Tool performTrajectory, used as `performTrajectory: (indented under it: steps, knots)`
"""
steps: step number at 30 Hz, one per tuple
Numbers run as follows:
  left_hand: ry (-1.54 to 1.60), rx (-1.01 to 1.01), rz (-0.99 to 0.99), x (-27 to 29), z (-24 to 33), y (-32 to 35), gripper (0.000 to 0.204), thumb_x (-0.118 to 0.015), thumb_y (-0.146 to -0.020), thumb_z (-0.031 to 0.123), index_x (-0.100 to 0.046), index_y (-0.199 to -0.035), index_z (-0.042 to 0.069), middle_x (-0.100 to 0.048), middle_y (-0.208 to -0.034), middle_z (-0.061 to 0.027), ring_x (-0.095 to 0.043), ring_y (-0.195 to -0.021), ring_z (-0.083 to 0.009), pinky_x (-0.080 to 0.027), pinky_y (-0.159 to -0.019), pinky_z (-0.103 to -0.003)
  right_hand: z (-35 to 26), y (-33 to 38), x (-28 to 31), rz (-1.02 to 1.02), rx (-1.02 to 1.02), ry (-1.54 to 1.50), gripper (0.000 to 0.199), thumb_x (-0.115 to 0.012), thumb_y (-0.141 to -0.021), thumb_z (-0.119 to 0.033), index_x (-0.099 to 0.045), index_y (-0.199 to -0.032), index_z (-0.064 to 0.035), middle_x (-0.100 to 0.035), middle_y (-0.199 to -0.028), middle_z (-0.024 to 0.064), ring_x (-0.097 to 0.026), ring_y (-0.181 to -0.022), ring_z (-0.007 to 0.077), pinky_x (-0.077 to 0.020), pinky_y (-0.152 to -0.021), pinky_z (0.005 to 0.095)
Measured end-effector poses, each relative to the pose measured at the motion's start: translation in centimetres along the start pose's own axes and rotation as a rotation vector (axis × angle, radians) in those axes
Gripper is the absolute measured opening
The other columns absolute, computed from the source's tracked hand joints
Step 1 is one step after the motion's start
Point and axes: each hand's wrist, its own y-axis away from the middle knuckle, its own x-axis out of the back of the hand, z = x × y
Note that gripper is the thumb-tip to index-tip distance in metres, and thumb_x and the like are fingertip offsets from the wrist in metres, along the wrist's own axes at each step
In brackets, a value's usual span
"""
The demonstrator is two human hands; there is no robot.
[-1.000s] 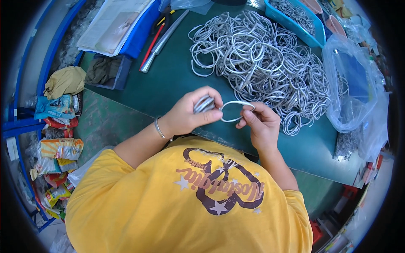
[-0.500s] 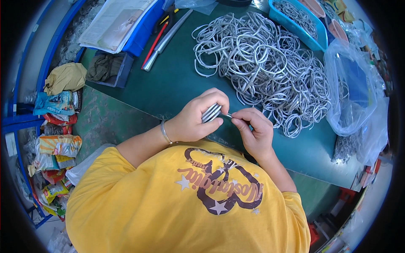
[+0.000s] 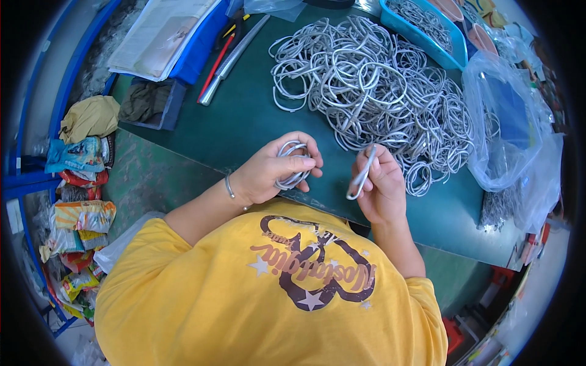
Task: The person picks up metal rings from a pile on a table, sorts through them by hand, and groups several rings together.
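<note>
My left hand is closed around several silvery metal rings, stacked together with the thumb across them. To its right, my right hand pinches a single metal ring between thumb and fingers, held nearly edge-on and apart from the left hand's stack. Just beyond both hands, a big tangled heap of similar open metal rings lies on the green tabletop.
A turquoise basket of small metal pieces stands behind the heap. Clear plastic bags lie at the right. On the left are a tapered metal rod, a red pencil-like stick, a blue bin with papers and a grey box.
My right hand has drawn a ring away from the left hand's stack, moving right and turning it upright. The left hand has rotated, so its rings now show their round faces.
</note>
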Motion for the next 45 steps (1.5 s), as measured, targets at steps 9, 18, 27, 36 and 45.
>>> performTrajectory:
  steps: [9, 18, 27, 36, 45]
  knots:
    - [0.365, 0.12, -0.144, 1.2, -1.1, -0.8, 0.039, -0.041, -0.096, 0.038, -0.051, -0.113, 0.004, -0.056, -0.113, -0.019, -0.058, -0.105, -0.0308, -0.055, -0.078, -0.046, -0.5, -0.4, 0.1, -0.176, -0.234, -0.271, 0.021, -0.059, -0.09, -0.013, -0.049, -0.107, -0.0083, -0.052, -0.075, 0.0052, -0.038, -0.055, 0.0092, -0.0309, -0.044, 0.0194]
    - [0.521, 0.209, -0.137, 0.4, -0.6, -0.9, 0.067, -0.03, -0.094, 0.057, -0.048, -0.126, 0.001, -0.049, -0.128, -0.024, -0.046, -0.122, -0.0369, -0.045, -0.09, -0.059, -0.8, -0.2, -1.7, -0.115, -0.102, 0.062, 0.023, -0.059, -0.09, -0.014, -0.048, -0.109, -0.0061, -0.057, -0.076, 0.0096, -0.042, -0.052, 0.0093, -0.0323, -0.045, 0.0203]
    - [0.614, 0.214, -0.215, 0.3, -0.8, -0.9, 0.075, -0.029, -0.092, 0.062, -0.038, -0.136, 0.002, -0.05, -0.129, -0.0211, -0.049, -0.12, -0.0346, -0.036, -0.096, -0.063, -0.7, -1.0, -3.4, -0.213, 1.181, 1.607, 0.028, -0.068, -0.066, 0.007, -0.065, -0.093, -0.0006, -0.066, -0.084, 0.008, -0.06, -0.071, 0.0229, -0.0461, -0.063, 0.0315]
    - [0.483, 0.15, -0.172, -0.7, -1.2, -1.3, 0.073, -0.031, -0.093, 0.06, -0.032, -0.139, 0.003, -0.046, -0.134, -0.0168, -0.047, -0.122, -0.0287, -0.036, -0.102, -0.046, 1.6, -0.6, -3.0, -0.427, 0.764, 1.56, 0.044, -0.081, -0.064, -0.014, -0.061, -0.103, -0.0049, -0.062, -0.088, 0.0091, -0.06, -0.082, 0.0279, -0.0456, -0.074, 0.037]
    - [0.072, 0.192, -0.324, -0.1, 0.0, -0.7, 0.053, -0.049, -0.095, 0.025, -0.029, -0.14, 0.004, -0.047, -0.132, -0.0168, -0.048, -0.121, -0.0276, -0.041, -0.098, -0.04, -9.7, 2.8, -1.9, 0.195, 0.295, 0.816, 0.023, -0.069, -0.08, -0.001, -0.064, -0.103, 0.0023, -0.065, -0.089, 0.0033, -0.059, -0.076, 0.0081, -0.0483, -0.066, 0.0219]
